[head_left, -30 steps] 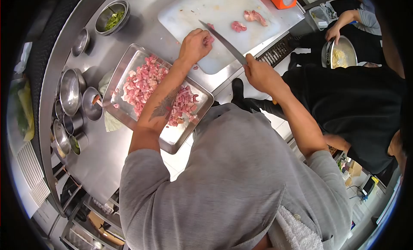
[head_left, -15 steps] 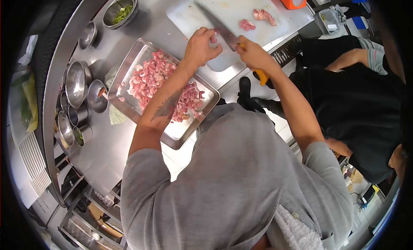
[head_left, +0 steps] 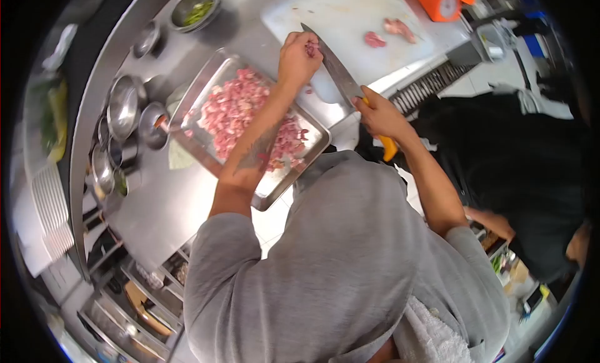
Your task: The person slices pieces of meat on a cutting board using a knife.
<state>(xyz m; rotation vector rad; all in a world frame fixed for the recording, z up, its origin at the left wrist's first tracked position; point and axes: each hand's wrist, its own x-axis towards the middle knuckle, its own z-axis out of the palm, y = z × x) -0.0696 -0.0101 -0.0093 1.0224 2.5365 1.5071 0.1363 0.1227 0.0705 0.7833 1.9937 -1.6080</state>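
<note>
My left hand [head_left: 300, 56] is closed on a small piece of meat [head_left: 310, 49] at the near left edge of the white cutting board [head_left: 350, 16]. In my right hand [head_left: 382, 116] is the yellow handle of a long knife [head_left: 339, 72]; its blade points up and left, with the tip close beside my left fingers. Two larger meat pieces [head_left: 399, 30] [head_left: 375, 39] lie on the board to the right. Under my left forearm stands a metal tray [head_left: 322, 135] with a heap of cut pink meat [head_left: 234, 106], partly hidden by the arm.
An orange scale [head_left: 445, 6] stands beyond the board. Metal bowls [head_left: 125, 106] line the left side of the steel counter [head_left: 156, 206], and a bowl of green vegetables [head_left: 197, 11] is at the back. A person in black [head_left: 519, 169] is close on the right.
The view has shifted, so the counter items appear farther right. My left fingers, spread half a second ago, are closed round the meat. The co-worker's bowl, seen one second ago, is out of sight.
</note>
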